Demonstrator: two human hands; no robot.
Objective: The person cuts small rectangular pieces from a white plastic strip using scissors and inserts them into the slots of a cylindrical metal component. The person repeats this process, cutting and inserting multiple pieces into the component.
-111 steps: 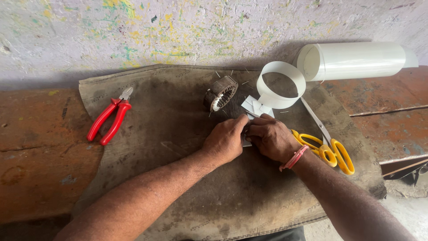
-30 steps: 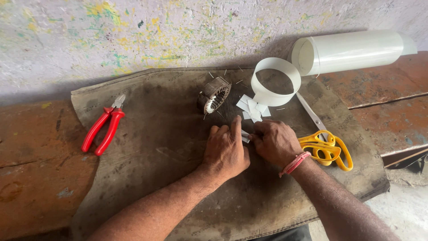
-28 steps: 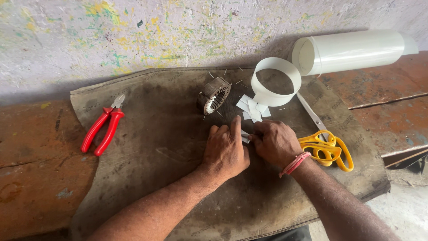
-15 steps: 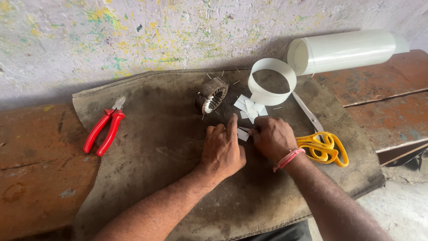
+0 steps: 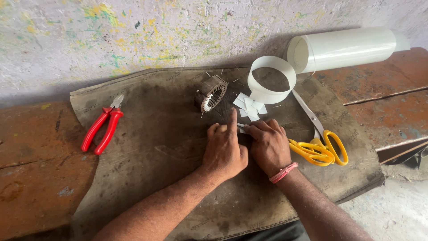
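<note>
Head view: at frame centre, the left hand (image 5: pixel 226 151) and right hand (image 5: pixel 269 145) press side by side on a small white paper piece (image 5: pixel 241 128), fingers together over it and hiding most of it. Just above lie cut white slips (image 5: pixel 250 107) and a metal stator (image 5: pixel 211 93). Red pliers (image 5: pixel 101 128) lie at left, yellow scissors (image 5: pixel 318 143) at right, a white roll (image 5: pixel 345 48) at upper right on the brown mat (image 5: pixel 160 134).

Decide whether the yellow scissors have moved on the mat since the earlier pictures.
No. The yellow scissors lie as before, blades pointing at the paper ring; only the camera shifted.
</note>
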